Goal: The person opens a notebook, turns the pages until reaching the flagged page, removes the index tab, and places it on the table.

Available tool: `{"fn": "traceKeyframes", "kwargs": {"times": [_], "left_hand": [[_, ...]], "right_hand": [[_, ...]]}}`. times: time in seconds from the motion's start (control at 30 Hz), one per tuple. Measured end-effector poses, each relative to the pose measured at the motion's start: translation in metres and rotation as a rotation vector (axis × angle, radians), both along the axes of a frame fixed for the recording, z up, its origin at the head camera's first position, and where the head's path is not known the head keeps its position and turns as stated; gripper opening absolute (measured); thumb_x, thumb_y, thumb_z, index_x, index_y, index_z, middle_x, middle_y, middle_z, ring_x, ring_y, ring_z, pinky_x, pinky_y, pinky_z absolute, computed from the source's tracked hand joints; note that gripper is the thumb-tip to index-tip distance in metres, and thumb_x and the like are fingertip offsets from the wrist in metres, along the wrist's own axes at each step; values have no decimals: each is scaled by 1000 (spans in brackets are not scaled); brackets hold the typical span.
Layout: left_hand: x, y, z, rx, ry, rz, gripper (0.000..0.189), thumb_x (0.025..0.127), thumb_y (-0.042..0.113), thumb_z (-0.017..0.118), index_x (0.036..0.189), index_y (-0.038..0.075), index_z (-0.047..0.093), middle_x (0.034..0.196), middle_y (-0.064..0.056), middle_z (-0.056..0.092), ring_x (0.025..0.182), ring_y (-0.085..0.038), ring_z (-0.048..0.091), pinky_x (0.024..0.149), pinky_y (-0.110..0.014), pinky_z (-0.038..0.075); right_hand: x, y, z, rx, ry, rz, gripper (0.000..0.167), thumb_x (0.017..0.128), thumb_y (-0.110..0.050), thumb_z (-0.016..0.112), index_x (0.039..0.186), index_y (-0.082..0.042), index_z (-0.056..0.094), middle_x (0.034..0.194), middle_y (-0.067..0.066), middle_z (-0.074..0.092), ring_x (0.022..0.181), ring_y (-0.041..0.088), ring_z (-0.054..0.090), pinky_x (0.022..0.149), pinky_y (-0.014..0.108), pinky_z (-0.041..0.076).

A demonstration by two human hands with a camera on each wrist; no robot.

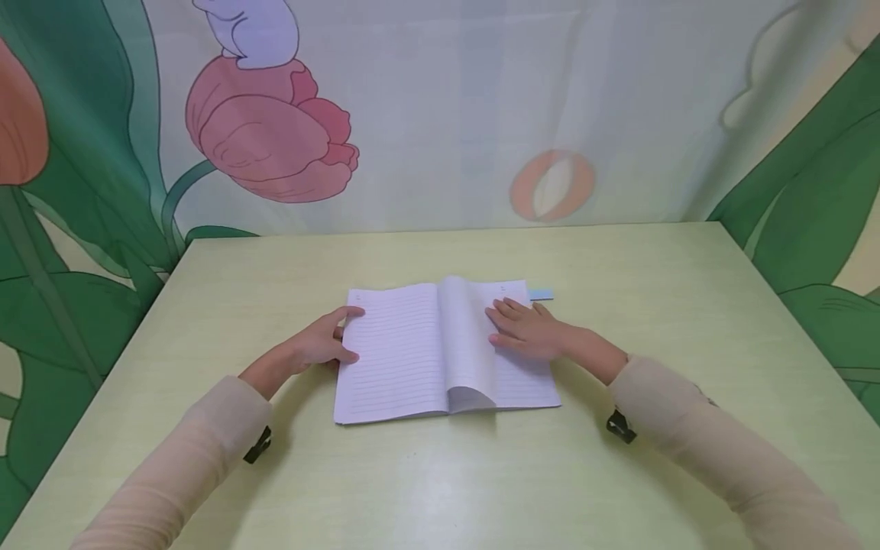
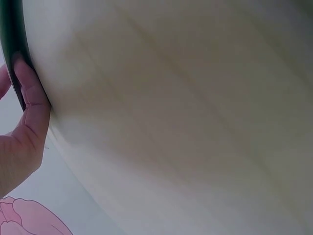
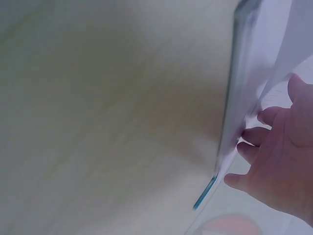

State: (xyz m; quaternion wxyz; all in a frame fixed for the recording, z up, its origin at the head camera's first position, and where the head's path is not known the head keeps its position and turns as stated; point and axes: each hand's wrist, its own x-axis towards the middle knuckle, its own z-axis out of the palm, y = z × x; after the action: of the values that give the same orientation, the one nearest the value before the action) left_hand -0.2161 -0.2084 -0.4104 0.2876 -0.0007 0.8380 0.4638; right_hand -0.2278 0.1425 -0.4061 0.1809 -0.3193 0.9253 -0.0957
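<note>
An open notebook (image 1: pixel 395 355) with lined pages lies on the table. One loose page (image 1: pixel 467 336) between its halves curls up and over to the right. My left hand (image 1: pixel 321 338) holds the notebook's left edge, thumb and index finger on the page and other fingers partly hidden beneath. In the left wrist view, that hand (image 2: pixel 27 117) is bent at the dark cover edge. With fingers spread, my right hand (image 1: pixel 529 330) rests on the right page, fingertips beside the curled page. A light blue strip (image 1: pixel 541 294) sticks out past the notebook's upper right edge.
The pale table (image 1: pixel 426 481) extends around the notebook on all sides. Behind its far edge hangs a printed curtain (image 1: pixel 426 114) with flowers and leaves. Black wrist devices show under the left sleeve (image 1: pixel 206 428) and the right sleeve (image 1: pixel 674 405).
</note>
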Motion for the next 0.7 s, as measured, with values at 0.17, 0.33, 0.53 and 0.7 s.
{"fn": "traceKeyframes", "kwargs": {"times": [0.17,0.33,0.53,0.7], "left_hand": [[-1,2,1,-4,17,-19,74,81,-4,62,142,11,23,105,-21,52,73,-22,58,65,-30,48],[1,1,2,24,18,-34,68,85,0,59,142,8,23,101,-20,52,71,-21,58,64,-31,48],[0,2,5,47,-41,5,53,98,41,30,139,9,25,100,-17,53,69,-22,57,61,-33,49],[0,4,9,48,-74,37,63,95,52,25,139,7,25,108,-18,48,75,-24,57,64,-34,49]], "right_hand": [[9,-18,-1,-13,-2,23,59,98,-38,33,144,-4,21,148,20,13,136,34,8,102,60,8],[17,-41,-1,2,-7,72,60,98,-41,31,146,-8,17,150,14,11,137,29,6,103,58,8],[27,-66,3,30,-33,116,62,97,-46,30,147,-16,13,152,7,5,138,24,-1,104,56,6],[36,-78,5,87,-20,149,60,96,-49,29,147,-22,15,152,3,0,138,21,-4,105,55,6]]}}
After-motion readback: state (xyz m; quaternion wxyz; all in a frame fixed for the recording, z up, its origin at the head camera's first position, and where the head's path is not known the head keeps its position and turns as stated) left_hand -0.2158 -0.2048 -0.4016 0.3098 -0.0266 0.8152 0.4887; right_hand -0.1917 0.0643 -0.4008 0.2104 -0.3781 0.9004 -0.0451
